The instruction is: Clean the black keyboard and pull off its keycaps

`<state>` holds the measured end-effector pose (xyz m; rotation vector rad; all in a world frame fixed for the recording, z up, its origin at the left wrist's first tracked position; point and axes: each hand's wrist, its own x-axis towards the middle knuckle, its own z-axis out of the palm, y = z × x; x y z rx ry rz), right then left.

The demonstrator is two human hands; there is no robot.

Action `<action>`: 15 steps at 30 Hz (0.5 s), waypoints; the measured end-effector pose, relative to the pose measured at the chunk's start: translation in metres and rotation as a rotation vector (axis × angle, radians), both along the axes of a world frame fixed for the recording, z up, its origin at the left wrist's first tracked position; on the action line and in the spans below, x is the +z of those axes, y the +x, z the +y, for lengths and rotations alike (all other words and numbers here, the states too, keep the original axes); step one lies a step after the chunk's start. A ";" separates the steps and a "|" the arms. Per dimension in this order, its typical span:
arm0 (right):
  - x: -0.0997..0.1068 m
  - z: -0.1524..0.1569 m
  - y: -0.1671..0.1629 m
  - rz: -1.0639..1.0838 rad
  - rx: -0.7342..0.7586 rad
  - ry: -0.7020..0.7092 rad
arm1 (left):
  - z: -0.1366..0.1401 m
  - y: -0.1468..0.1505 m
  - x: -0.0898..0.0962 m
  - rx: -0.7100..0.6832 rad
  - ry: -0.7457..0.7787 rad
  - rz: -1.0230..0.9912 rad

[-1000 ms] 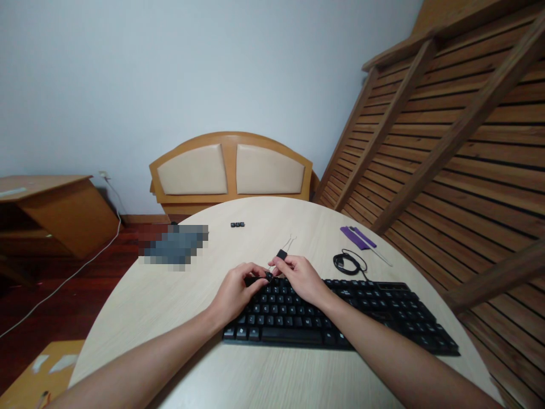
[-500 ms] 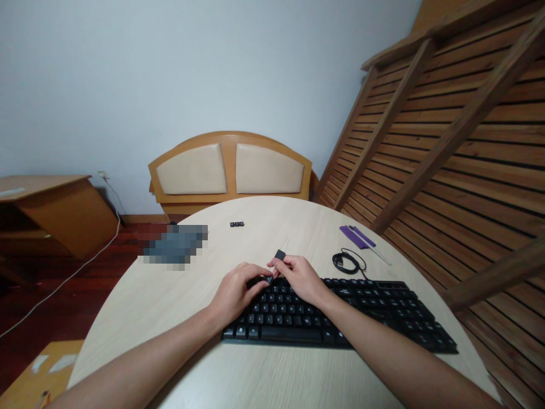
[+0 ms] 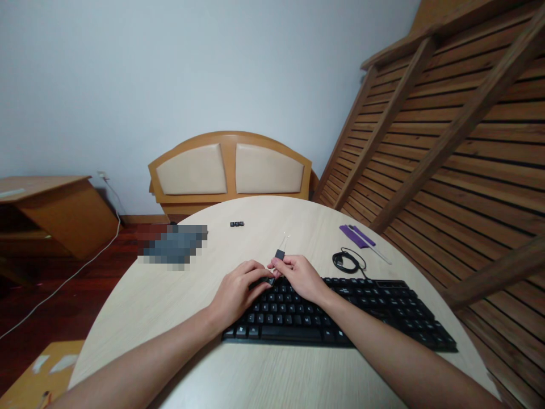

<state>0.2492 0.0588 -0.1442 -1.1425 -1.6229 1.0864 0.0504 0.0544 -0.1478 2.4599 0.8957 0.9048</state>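
A black keyboard (image 3: pixel 289 333) lies on the round table under both hands. My right hand (image 3: pixel 300 278) is closed on a wire keycap puller (image 3: pixel 280 255), its dark handle pinched between thumb and fingers. Two thin wires stick out from the far end of that handle. Close beside it, over the keyboard's upper left, my left hand (image 3: pixel 238 289) pinches a small black keycap (image 3: pixel 269 280) between thumb and fingertips. The puller's near end reaches toward this keycap; fingers hide whether they touch. Several keys in that corner are covered by my hands.
Three loose keycaps (image 3: pixel 237 224) sit in a row near the table's far side. A coiled cable (image 3: pixel 347 262) lies behind the keyboard, with a purple cloth or pouch (image 3: pixel 356 236) and a thin pale brush-like stick (image 3: pixel 378 254) farther right. A blurred grey item (image 3: pixel 174 245) is at left.
The puller has turned slightly in my right hand, and its far wires point a little more to the left. The left fingertips and keycap have shifted slightly. The keyboard stays put.
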 end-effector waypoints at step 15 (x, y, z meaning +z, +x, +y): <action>-0.001 0.004 -0.002 -0.024 -0.050 0.022 | 0.022 -0.007 0.014 0.122 0.223 0.023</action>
